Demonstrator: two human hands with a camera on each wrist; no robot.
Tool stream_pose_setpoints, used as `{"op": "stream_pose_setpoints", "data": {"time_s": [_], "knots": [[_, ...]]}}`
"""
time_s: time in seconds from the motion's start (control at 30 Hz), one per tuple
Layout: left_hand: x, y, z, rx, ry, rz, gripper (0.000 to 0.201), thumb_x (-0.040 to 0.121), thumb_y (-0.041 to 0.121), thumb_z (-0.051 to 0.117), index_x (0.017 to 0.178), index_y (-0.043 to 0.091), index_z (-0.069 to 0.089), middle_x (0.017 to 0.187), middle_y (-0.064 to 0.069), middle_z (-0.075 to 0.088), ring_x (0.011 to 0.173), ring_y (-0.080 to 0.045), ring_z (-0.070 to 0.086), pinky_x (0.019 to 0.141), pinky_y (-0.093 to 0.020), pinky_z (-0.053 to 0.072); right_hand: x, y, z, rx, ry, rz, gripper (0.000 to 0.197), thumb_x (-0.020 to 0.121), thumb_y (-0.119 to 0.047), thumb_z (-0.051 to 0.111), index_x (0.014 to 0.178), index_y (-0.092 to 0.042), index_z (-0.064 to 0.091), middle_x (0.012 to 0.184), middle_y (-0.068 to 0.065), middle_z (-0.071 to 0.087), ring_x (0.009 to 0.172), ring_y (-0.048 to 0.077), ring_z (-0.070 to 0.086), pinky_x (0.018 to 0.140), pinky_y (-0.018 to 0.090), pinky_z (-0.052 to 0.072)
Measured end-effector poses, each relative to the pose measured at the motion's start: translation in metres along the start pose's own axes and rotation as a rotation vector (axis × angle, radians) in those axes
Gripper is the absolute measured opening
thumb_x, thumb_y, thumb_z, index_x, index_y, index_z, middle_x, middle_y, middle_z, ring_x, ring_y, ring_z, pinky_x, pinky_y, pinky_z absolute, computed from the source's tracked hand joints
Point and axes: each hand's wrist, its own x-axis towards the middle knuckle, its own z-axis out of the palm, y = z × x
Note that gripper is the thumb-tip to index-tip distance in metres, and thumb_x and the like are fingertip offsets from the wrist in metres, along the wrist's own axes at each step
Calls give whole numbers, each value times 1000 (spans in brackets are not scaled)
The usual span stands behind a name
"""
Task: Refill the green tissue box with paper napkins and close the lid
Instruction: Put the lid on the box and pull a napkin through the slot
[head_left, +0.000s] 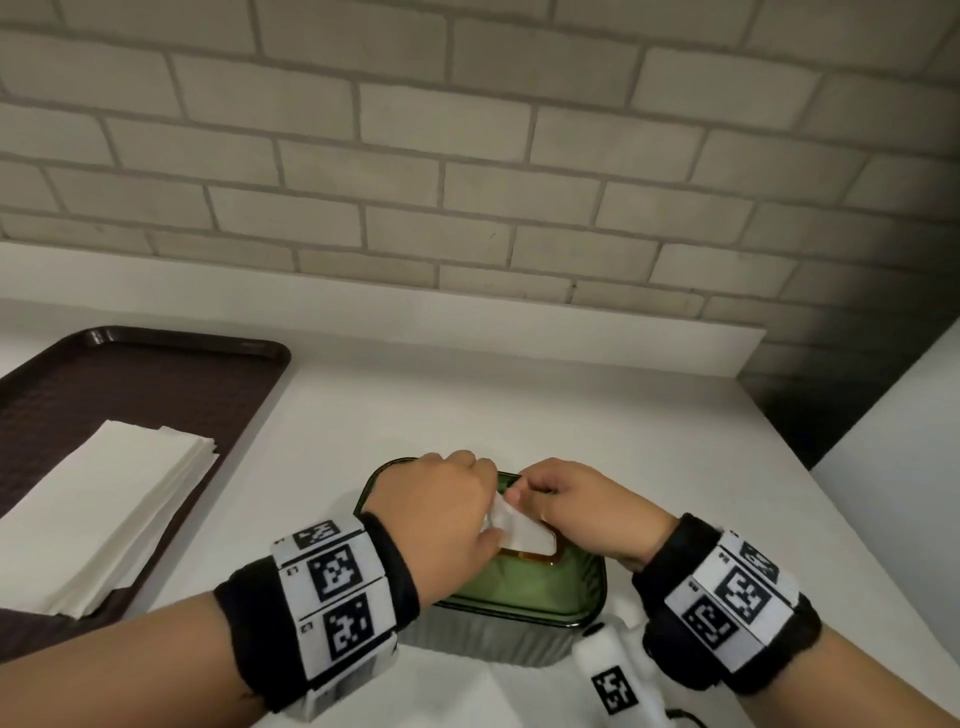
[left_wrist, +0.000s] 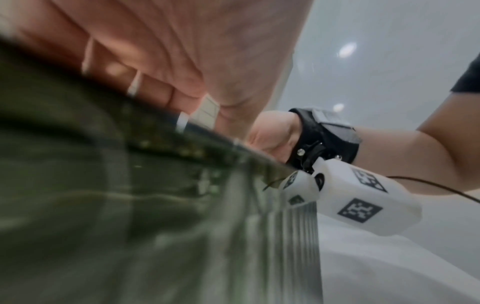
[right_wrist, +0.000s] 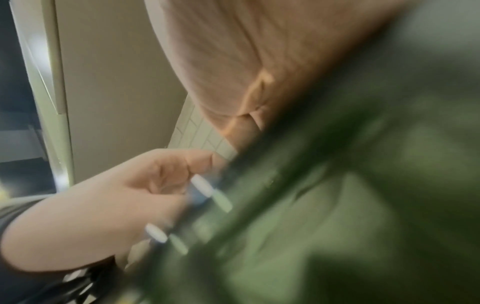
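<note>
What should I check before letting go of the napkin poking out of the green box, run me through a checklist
1. Lid seated on the green tissue box: ok, it looks flat on the rim along the near edge; the far edge is hidden by the hands.
2. Napkin through the lid slot: ok, a white tip stands out of the slot.
3. Left hand hold on the napkin: ok, fingers pinch it.
4. Right hand hold on the napkin: ok, fingertips pinch its upper end.
5. Box filled enough: cannot tell, the inside is hidden.
6. Spare napkin stack on the brown tray: ok, lying clear of the box.
</note>
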Motion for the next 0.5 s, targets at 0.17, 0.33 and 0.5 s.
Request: {"op": "stream_pose_setpoints", "data": {"time_s": [0.17,0.33,0.5], "knots": [[5,8,1,81,-15,-15,30,93,36,44,116,18,44,116,1,51,103,-20,54,67,-28,35,-1,-4,0,-51,2,3,36,98,-24,46,64,-12,48,66,4,44,61,13,39,61,26,33],[4,7,6,86,-21,-25,28,94,36,43,116,19,46,116,1,50,103,-21,54,70,-29,40,-6,-7,2,-85,47,-19,41,98,-20,45,57,-21,42,57,-7,40,52,5,35,53,19,30],[3,2,8,5,22,-25,25,97,36,38,113,26,53,113,3,54,99,-21,57,70,-28,40,-23,-10,11,-250,209,-19,12,95,-28,48,105,-24,54,108,-6,47,97,12,50,91,26,41]]}}
